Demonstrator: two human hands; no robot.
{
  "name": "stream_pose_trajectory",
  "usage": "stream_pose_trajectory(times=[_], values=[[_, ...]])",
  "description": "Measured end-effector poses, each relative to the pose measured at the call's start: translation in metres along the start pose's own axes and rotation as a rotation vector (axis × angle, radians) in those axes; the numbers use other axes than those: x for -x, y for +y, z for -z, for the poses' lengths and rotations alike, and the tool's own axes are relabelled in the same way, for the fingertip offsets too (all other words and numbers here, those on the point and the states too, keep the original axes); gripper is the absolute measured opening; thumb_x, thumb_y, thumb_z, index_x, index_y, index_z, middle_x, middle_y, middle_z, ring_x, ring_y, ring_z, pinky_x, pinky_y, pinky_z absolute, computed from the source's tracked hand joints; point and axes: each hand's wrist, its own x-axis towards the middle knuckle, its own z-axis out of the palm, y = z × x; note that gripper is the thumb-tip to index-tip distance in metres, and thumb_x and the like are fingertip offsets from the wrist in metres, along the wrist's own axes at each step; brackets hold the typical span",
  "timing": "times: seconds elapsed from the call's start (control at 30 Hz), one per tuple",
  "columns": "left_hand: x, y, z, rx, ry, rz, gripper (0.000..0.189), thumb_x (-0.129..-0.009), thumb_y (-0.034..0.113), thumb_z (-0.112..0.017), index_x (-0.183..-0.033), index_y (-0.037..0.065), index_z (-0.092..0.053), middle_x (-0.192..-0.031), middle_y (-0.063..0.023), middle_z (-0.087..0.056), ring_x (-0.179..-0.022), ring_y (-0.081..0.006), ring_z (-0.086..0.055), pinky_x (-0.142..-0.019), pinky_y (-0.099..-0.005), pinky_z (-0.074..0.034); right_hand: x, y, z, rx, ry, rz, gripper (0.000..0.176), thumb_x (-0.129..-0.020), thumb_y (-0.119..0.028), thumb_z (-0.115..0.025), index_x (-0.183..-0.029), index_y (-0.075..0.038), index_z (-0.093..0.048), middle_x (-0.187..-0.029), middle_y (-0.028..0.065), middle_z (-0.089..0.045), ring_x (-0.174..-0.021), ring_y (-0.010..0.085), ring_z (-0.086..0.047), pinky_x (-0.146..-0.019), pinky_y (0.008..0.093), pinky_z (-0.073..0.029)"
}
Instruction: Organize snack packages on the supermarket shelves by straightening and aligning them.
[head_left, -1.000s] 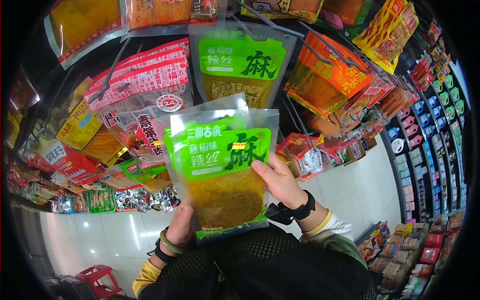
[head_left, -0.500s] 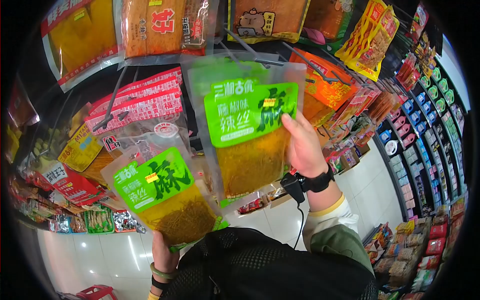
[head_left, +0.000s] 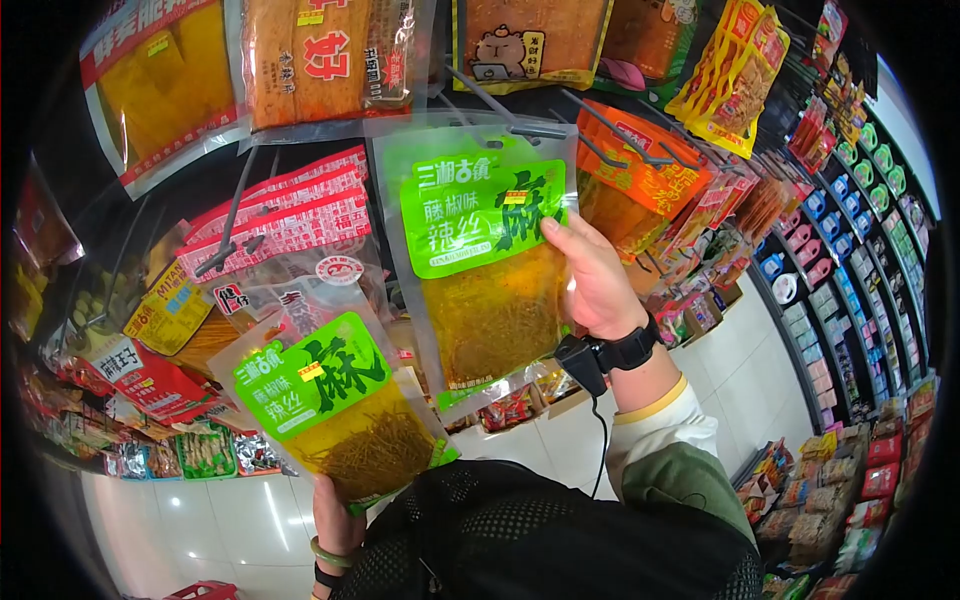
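Observation:
My right hand (head_left: pixel 592 278) grips the right edge of a green-labelled snack packet (head_left: pixel 490 300), thumb on its front, fingers behind. That packet is upright, its top close to the tip of a metal hook (head_left: pixel 500 105). Lower on the left, my left hand (head_left: pixel 336 515) holds the bottom of a matching green packet (head_left: pixel 370 450), which leans to the left; most of the fingers are hidden behind it. Behind the two packets hang pink-topped clear packets (head_left: pixel 290 215).
Large orange snack packets (head_left: pixel 320 60) hang along the top. An orange packet (head_left: pixel 640 160) and yellow packets (head_left: pixel 730 80) hang at the right on hooks. Shelves of bottles (head_left: pixel 840 230) stand far right. A black bag (head_left: pixel 520 540) covers my front. A red basket (head_left: pixel 205 591) is at lower left.
The right packet has moved a little left with my right hand, and its top is now sharper and nearer the hook. The left packet has shifted slightly right and down.

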Motion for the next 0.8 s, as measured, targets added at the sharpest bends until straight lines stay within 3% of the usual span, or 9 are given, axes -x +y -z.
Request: stream_pose_trajectory(times=[0.6,0.7,0.73,0.8], values=[[0.001,0.002,0.002,-0.015,-0.02,0.002,0.056,-0.093,0.044,-0.038,-0.135,0.007,-0.03,-0.136,-0.0111,-0.038,-0.123,-0.0294,-0.038,-0.101,-0.0457,-0.031,-0.042,0.036,0.006,0.135,0.059,0.113,0.032,-0.092,-0.014,-0.048,-0.119,0.001,-0.049,-0.116,0.0053,-0.055,-0.105,0.0113,-0.05,-0.092,0.0259,-0.036],[0.005,0.005,0.005,-0.054,-0.008,0.01,0.056,-0.093,0.043,-0.037,-0.134,0.006,-0.031,-0.134,-0.0112,-0.039,-0.122,-0.029,-0.039,-0.101,-0.0448,-0.032,-0.026,0.037,0.005,0.454,0.162,0.331,0.036,-0.088,-0.006,-0.052,-0.122,0.001,-0.045,-0.113,0.0058,-0.055,-0.105,0.0132,-0.05,-0.092,0.0265,-0.038],[0.006,0.005,0.006,-0.091,-0.002,0.02,0.055,-0.094,0.042,-0.037,-0.134,0.005,-0.031,-0.133,-0.0115,-0.04,-0.121,-0.029,-0.04,-0.101,-0.0445,-0.032,-0.014,0.037,0.002,0.568,0.321,0.399,0.036,-0.086,-0.002,-0.052,-0.12,0.001,-0.044,-0.111,0.0083,-0.055,-0.1,0.0138,-0.052,-0.089,0.0277,-0.04],[0.003,0.006,0.001,-0.109,-0.013,0.017,0.052,-0.094,0.039,-0.036,-0.132,0.003,-0.034,-0.131,-0.012,-0.042,-0.12,-0.028,-0.042,-0.1,-0.0437,-0.033,0.005,0.047,0.009,0.685,0.438,0.644,0.033,-0.084,0.0,-0.052,-0.117,0.0,-0.046,-0.11,0.0089,-0.054,-0.099,0.0146,-0.052,-0.087,0.0283,-0.041]])
